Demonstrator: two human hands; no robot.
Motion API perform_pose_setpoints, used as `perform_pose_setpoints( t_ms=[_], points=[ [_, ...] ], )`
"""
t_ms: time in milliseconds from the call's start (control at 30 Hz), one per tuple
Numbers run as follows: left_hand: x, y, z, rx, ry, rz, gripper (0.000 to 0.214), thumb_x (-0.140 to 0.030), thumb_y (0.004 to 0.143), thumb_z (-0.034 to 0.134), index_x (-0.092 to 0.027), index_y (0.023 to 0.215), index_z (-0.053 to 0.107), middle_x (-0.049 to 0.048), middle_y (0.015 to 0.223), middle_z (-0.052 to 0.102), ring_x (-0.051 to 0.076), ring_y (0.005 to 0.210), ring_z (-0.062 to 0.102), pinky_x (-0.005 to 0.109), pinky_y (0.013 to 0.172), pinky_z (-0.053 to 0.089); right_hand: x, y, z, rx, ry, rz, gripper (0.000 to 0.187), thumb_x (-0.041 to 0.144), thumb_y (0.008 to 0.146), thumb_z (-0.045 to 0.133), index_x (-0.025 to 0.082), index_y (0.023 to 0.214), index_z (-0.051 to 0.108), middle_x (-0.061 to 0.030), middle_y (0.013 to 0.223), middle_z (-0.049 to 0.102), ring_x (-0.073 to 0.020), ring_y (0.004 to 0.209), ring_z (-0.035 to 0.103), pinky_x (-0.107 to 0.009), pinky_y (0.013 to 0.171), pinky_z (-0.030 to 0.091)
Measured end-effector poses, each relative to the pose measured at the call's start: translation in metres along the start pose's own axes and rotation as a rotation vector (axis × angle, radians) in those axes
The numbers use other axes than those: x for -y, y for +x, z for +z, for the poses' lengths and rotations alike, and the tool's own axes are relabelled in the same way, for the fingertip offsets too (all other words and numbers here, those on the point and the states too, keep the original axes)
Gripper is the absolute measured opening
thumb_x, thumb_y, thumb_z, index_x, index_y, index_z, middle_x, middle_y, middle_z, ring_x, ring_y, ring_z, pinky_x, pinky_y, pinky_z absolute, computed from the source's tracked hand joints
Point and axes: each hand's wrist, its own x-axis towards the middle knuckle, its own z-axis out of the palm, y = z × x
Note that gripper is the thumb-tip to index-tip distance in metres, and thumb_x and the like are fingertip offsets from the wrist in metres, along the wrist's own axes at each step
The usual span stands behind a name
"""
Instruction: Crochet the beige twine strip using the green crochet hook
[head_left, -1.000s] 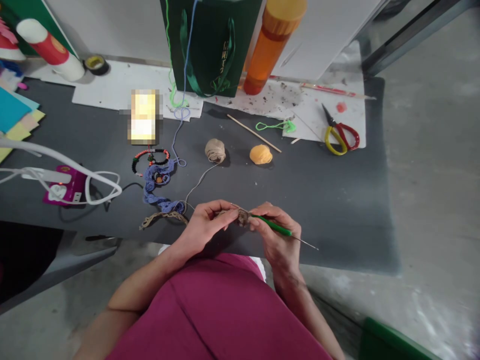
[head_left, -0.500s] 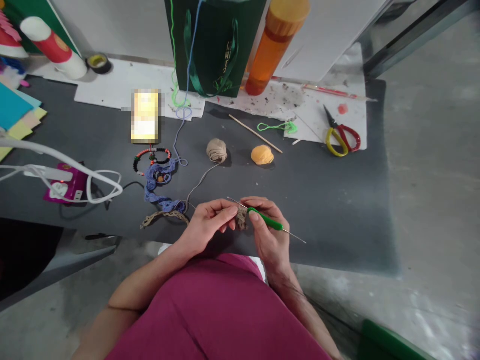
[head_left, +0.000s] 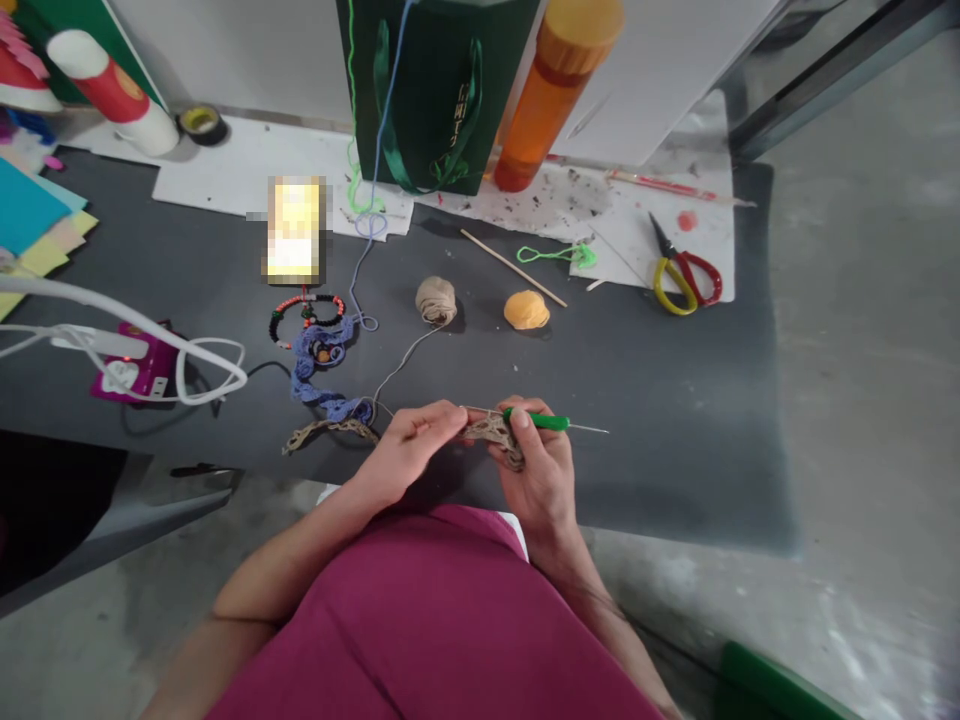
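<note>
My left hand and my right hand meet above the table's front edge, both holding a tan crochet piece. My right hand grips a green-handled crochet hook, whose steel shaft points right. A thin tan thread runs from the hands up to a tan yarn ball. Behind my left hand lie a blue crochet strip and a tan crochet strip. The hook's tip is hidden in my fingers.
On the dark grey table are an orange yarn ball, a wooden stick, a beaded ring, red-and-yellow scissors, a green bag and an orange bottle. White cables cross a pink power strip at left.
The hook has swung from slanting down-right to nearly level. The crochet piece now shows wider between my hands, and my hands have moved slightly closer together.
</note>
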Motion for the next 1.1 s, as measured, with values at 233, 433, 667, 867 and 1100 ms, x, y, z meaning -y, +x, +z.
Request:
perform_pose_setpoints(
  t_ms=[233,433,667,867,1100],
  points=[
    [-0.002,0.002,-0.005,0.137,-0.129,-0.194,0.032,-0.048,0.075,0.079,-0.018,0.074,0.068,0.0000,0.068,0.064,0.012,0.062,0.050,0.026,0.062,0.036,0.003,0.003,-0.006,0.146,0.050,-0.012,0.034,0.049,0.070,0.088,0.024,0.073,0.065,0.0055,0.069,0.057,-0.0069,0.049,0.043,-0.019,0.040,0.032],
    [-0.009,0.007,-0.008,0.276,-0.291,-0.302,0.031,-0.040,0.068,0.084,-0.017,0.073,0.064,-0.0007,0.063,0.062,0.010,0.058,0.050,0.024,0.056,0.033,0.003,0.006,-0.012,0.334,0.058,-0.012,0.028,0.046,0.079,0.082,0.025,0.079,0.063,0.0067,0.067,0.052,-0.0060,0.044,0.032,-0.020,0.038,0.027],
    [-0.005,0.016,-0.013,0.460,-0.405,-0.359,0.040,-0.046,0.065,0.090,-0.016,0.083,0.070,-0.0013,0.070,0.061,0.008,0.057,0.051,0.022,0.053,0.036,0.006,0.007,-0.014,0.448,0.082,-0.047,0.026,0.044,0.081,0.080,0.025,0.077,0.064,0.0057,0.066,0.051,-0.0080,0.047,0.036,-0.021,0.041,0.029],
    [-0.005,0.020,-0.021,0.518,-0.388,-0.278,0.040,-0.034,0.061,0.095,-0.015,0.087,0.072,-0.0010,0.072,0.062,0.006,0.057,0.048,0.021,0.052,0.036,0.005,0.007,-0.017,0.435,0.048,-0.008,0.031,0.050,0.076,0.082,0.025,0.075,0.063,0.0067,0.063,0.049,-0.0077,0.043,0.033,-0.021,0.038,0.027],
    [-0.004,0.023,-0.022,0.205,-0.567,-0.186,0.033,-0.026,0.065,0.090,-0.021,0.093,0.073,0.0081,0.106,0.071,0.013,0.083,0.066,0.016,0.043,0.030,0.004,0.010,-0.016,0.461,0.073,-0.036,0.026,0.049,0.080,0.079,0.028,0.076,0.065,0.0071,0.062,0.047,-0.0086,0.043,0.027,-0.020,0.038,0.024]
  ],
)
